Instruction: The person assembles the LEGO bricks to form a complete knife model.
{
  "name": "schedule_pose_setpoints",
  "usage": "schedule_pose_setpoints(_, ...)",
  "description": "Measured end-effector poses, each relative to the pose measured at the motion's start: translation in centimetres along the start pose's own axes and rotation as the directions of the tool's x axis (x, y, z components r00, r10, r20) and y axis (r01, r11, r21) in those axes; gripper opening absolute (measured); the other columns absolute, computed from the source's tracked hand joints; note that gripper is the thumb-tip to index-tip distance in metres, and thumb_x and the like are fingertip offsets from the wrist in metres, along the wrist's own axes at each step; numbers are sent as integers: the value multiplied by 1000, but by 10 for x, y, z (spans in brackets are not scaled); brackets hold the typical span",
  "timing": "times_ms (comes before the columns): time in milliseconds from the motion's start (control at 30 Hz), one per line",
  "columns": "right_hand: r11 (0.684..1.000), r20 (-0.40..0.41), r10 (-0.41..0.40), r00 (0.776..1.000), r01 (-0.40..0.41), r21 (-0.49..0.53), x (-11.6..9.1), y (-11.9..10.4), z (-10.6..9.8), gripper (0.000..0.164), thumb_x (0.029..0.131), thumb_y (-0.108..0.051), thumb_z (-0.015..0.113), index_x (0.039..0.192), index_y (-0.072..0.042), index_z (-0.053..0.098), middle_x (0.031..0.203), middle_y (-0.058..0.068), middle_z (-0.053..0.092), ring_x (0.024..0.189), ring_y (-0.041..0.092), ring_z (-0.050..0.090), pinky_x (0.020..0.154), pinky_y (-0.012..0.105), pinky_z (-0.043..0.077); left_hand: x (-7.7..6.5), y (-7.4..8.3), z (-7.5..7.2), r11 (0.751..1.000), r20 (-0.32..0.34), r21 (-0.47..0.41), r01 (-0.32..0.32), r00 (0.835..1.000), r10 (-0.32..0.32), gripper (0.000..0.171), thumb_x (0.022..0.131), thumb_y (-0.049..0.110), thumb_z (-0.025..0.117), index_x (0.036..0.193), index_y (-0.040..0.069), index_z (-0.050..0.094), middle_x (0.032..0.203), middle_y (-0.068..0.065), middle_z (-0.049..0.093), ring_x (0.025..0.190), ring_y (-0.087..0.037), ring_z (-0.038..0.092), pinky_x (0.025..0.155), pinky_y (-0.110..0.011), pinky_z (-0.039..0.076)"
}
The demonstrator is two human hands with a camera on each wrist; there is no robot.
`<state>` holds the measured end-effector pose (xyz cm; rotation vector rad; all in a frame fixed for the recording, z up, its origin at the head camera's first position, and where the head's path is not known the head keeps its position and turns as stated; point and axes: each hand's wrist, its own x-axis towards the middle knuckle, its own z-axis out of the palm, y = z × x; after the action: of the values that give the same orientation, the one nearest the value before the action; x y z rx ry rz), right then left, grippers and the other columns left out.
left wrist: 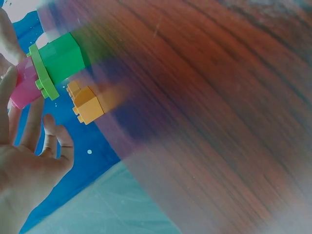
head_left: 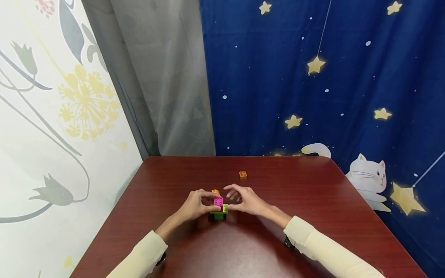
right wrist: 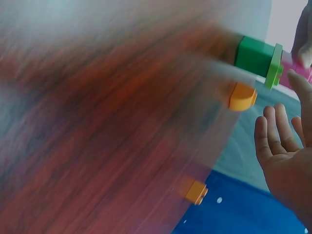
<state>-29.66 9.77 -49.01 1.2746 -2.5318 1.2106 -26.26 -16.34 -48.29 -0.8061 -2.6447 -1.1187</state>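
A small stack of toy building bricks stands on the table in the head view. At its base is a dark green brick [head_left: 219, 217], with a lime-green plate [head_left: 225, 208] over it and a pink brick [head_left: 218, 201] on top. My left hand [head_left: 194, 205] pinches the pink brick from the left, thumb in front and fingers behind. On the other side, my right hand [head_left: 250, 201] has thumb and fingers spread apart, the thumb tip right at the lime plate's edge. Just behind the stack sits an orange rounded brick [right wrist: 241, 97], mostly hidden in the head view.
Farther back on the reddish-brown table [head_left: 167, 173] lies a small orange square brick [head_left: 243, 175]. Beyond the table's back edge hang a grey curtain [head_left: 174, 96] and a blue curtain [head_left: 257, 96] with stars. A floral-patterned white panel [head_left: 41, 154] stands along the left.
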Motion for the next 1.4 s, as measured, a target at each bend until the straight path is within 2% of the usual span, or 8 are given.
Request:
schedule_pose_setpoints(200,999,-47,44,998,-44,-12,1,20,-14,55,87,-21,87,135,-13,61,108,14,73,91,25,72,76,35,59,-1,1,-2,999,16,-22,41,999,-41,37,79,36,93,110,21,81,91,9,71,85,-18,63,68,-25,52)
schedule_pose_setpoints(367,995,-86,96,992,-98,-16,2,36,-23,51,88,-17,86,133,-8,62,108,17,72,92,27,72,78,43,59,0,2,-2,999,18,-1,33,999,-33,38,78,39,92,111,22,81,91,13,71,84,-13,61,69,-25,51)
schedule_pose_setpoints(500,992,-108,117,987,-121,-23,5,47,-29,50,88,-12,85,132,-5,63,108,20,71,92,30,72,78,47,59,1,2,-1,1000,14,1,29,999,-29,37,78,39,93,110,24,81,92,14,72,84,-15,61,69,-25,50)
schedule_pose_setpoints(767,988,-148,132,980,-142,-57,11,66,-36,47,87,-7,85,129,3,65,106,22,72,90,31,72,75,40,59,1,4,-1,999,21,-8,31,999,-30,37,78,37,93,110,23,81,93,13,72,86,-18,62,70,-26,52)
schedule_pose_setpoints(933,986,-164,152,975,-162,-45,16,76,-38,49,86,-5,85,129,5,64,106,22,72,90,32,72,76,44,60,0,4,-1,999,29,-6,35,999,-35,37,79,37,93,111,23,81,93,13,72,88,-17,62,71,-25,53)
schedule_pose_setpoints(1100,978,-178,192,965,-203,-45,22,85,-42,49,86,-4,85,128,8,64,104,22,72,92,34,73,83,48,58,0,5,-1,999,26,1,35,999,-35,38,78,37,93,111,21,81,92,12,71,88,-20,62,70,-25,53)
schedule_pose_setpoints(1400,958,-216,242,946,-268,-102,32,100,-54,49,85,-2,84,128,8,63,107,22,71,96,34,72,88,47,57,0,5,0,999,35,0,47,998,-47,39,79,36,93,113,21,81,93,10,70,89,-22,63,72,-28,54)
